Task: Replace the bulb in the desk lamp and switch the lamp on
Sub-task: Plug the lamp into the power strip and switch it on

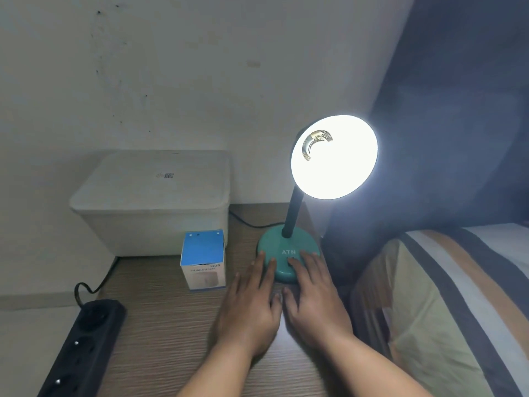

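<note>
The desk lamp stands on the wooden table with its round shade (334,157) tilted toward me and glowing bright white, so the bulb inside is lost in glare. Its teal round base (282,247) carries the letters ATN, and a dark neck (293,212) rises from it. My left hand (252,305) lies flat on the table, fingertips resting on the base's left front edge. My right hand (313,299) lies flat too, its fingers on the base's front right, one fingertip on a dark button. Neither hand holds anything.
A small blue-and-white cardboard box (203,260) stands left of the base. Behind it sits a white lidded bin (154,202). A black power strip (83,342) lies at the table's left front. A striped bed (446,296) borders the right.
</note>
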